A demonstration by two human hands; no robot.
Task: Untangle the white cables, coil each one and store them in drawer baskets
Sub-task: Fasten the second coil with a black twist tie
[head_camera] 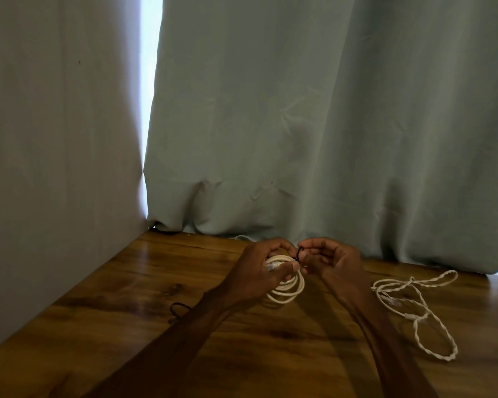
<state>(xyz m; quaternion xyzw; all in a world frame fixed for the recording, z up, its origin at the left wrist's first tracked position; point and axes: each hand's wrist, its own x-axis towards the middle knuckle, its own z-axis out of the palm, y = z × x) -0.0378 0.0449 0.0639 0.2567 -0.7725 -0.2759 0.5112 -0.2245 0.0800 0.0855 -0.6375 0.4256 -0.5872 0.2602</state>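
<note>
My left hand [263,271] grips a coiled white cable [288,288] just above the wooden table [270,354], fingers curled round the top of the coil. My right hand [332,259] is beside it, fingertips pinching a small black tie [385,253] at the coil's upper edge. A second white cable [414,308], twisted and loose, lies in open loops on the table to the right of my right forearm.
A small black tie [179,308] lies on the table left of my left forearm. A grey-green curtain [328,124] hangs behind the table and touches its far edge. A pale wall [55,168] bounds the table's left side.
</note>
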